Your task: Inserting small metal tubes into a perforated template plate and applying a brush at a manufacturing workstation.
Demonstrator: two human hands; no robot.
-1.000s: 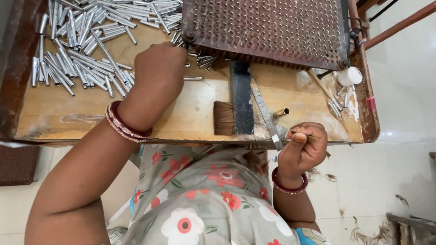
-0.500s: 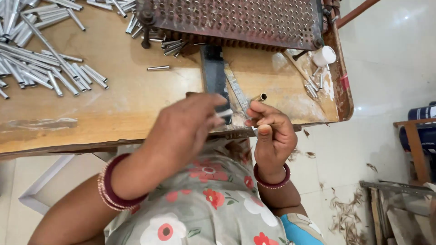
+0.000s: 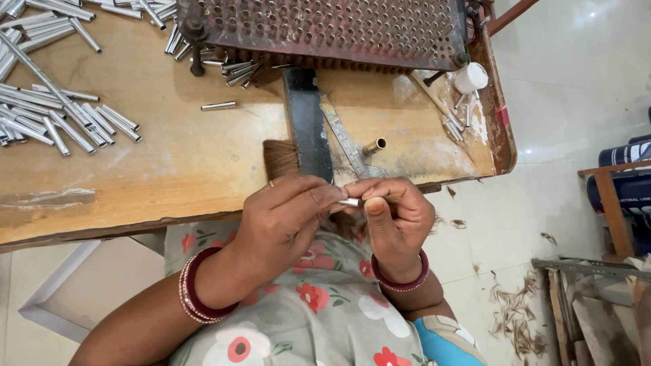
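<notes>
My left hand [image 3: 288,220] and my right hand [image 3: 395,220] meet at the near edge of the wooden table [image 3: 169,149]. Both pinch one small silver metal tube [image 3: 350,202] between their fingertips. A tuft of brown bristles [image 3: 281,159] lies on the table just beyond my left hand. Red bangles circle both wrists. What else my right hand encloses is hidden by its fingers.
A heap of silver tubes [image 3: 61,115] covers the table's left part. A rusty perforated metal plate [image 3: 325,30] stands at the back, a dark bar [image 3: 305,122] below it. A brass tube [image 3: 373,146], a white cap [image 3: 470,76] and fibre scraps on the floor [image 3: 515,312] are to the right.
My left hand came from the tube heap at the back left down to my right hand. Both now hold one tube at the table edge. The view shifted left.
</notes>
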